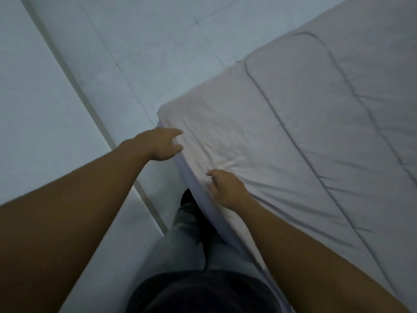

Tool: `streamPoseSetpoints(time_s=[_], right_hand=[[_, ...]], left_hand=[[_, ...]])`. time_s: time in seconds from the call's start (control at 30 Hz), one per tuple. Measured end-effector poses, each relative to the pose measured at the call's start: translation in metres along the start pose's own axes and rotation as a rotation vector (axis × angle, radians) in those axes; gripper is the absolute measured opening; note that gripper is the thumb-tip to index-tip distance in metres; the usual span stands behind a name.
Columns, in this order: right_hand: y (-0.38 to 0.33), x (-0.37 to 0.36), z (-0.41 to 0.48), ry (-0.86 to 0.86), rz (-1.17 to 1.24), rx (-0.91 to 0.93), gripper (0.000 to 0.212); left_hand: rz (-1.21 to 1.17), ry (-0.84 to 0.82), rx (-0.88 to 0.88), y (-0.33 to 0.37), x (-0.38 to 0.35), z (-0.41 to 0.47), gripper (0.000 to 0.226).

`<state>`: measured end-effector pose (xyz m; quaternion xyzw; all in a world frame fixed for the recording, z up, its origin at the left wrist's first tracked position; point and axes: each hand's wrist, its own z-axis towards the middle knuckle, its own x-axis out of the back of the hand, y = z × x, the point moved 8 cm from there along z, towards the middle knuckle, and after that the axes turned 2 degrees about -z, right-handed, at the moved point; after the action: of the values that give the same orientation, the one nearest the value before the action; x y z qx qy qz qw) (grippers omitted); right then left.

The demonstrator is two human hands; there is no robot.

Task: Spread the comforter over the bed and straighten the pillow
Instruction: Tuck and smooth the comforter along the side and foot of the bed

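One comforter lies spread across the one bed, reaching the near corner and hanging a little over the side. Two long stitched seams run along it, the nearer one curving round at the far end. Both of the person's hands are on it near that corner. The left hand pinches the comforter's edge just short of the corner, thumb on top and fingers curled beneath. The right hand rests on the wrinkled cloth close to the side edge, fingers bent with their tips down; whether it grips a fold or only presses cannot be told. Creases fan out between the two hands. Below stand two legs in pale trousers, with one dark foot showing against the bed. The floor is tiled.
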<state>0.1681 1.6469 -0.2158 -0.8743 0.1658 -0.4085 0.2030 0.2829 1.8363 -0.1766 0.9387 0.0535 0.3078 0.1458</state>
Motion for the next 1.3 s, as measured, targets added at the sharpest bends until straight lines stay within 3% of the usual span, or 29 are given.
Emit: streamPoseSetpoints(time_s=[0.23, 0.47, 0.83, 1.03, 1.3], right_hand=[[0.006, 0.093, -0.028, 0.129, -0.011, -0.060, 0.029], [-0.012, 0.134, 0.028, 0.278, 0.131, -0.153, 0.030], [-0.047, 0.202, 0.100, 0.483, 0.520, -0.573, 0.030], [-0.056, 0.222, 0.156, 0.514, 0.628, -0.659, 0.033], [-0.034, 0.240, 0.194, 0.659, 0.776, -0.823, 0.034]], left_hand=[[-0.201, -0.011, -0.048, 0.049, 0.018, -0.057, 0.059], [-0.049, -0.036, -0.138, 0.059, 0.081, -0.014, 0.053], [0.167, -0.150, -0.367, 0.044, 0.207, 0.052, 0.047], [0.232, -0.109, -0.440, 0.048, 0.279, 0.104, 0.046], [0.450, -0.233, -0.569, 0.107, 0.322, 0.184, 0.047]])
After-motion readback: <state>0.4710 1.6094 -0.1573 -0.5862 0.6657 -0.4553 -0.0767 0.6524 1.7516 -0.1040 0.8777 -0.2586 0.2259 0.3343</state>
